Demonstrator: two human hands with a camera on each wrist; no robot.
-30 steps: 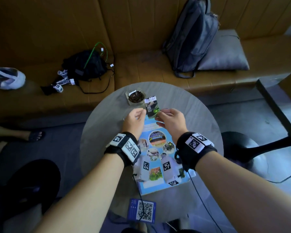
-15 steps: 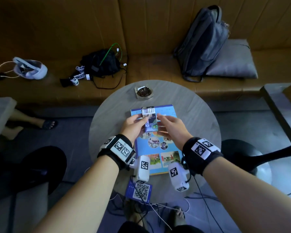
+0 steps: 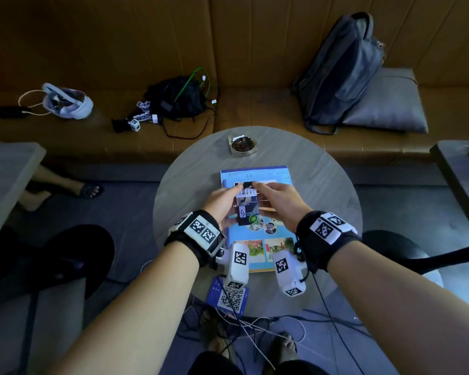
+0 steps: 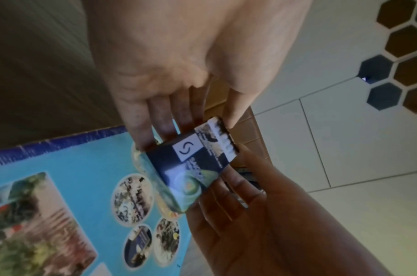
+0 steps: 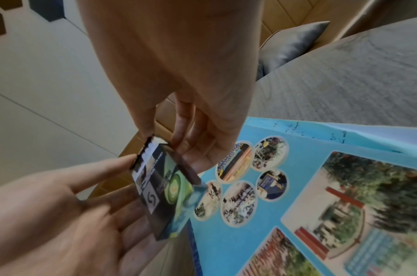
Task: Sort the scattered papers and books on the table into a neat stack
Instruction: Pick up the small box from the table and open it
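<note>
A small dark cigarette-style pack [image 3: 246, 211] with a white top strip is held just above a light-blue book [image 3: 266, 175] with photo circles on its cover. The book lies flat mid-table. My left hand [image 3: 226, 203] holds the pack from the left, fingers along its back and thumb at its top edge. My right hand [image 3: 270, 197] pinches its right side and top corner. The left wrist view shows the pack [image 4: 193, 168] tilted between both hands over the book [image 4: 72, 168]. In the right wrist view the pack [image 5: 162, 186] hangs beside the book cover [image 5: 297, 186].
The round grey table [image 3: 325, 196] carries an ashtray [image 3: 243, 145] at its far edge and a blue QR-code card [image 3: 229, 296] at the near edge. Behind is a brown bench with a backpack [image 3: 344, 71], a cushion [image 3: 387, 106] and a black bag with cables [image 3: 178, 100]. Cables cross the floor.
Both hands have brought the pack from the book's far edge near the ashtray back toward me, over the book's upper middle. The head view has pulled back.
</note>
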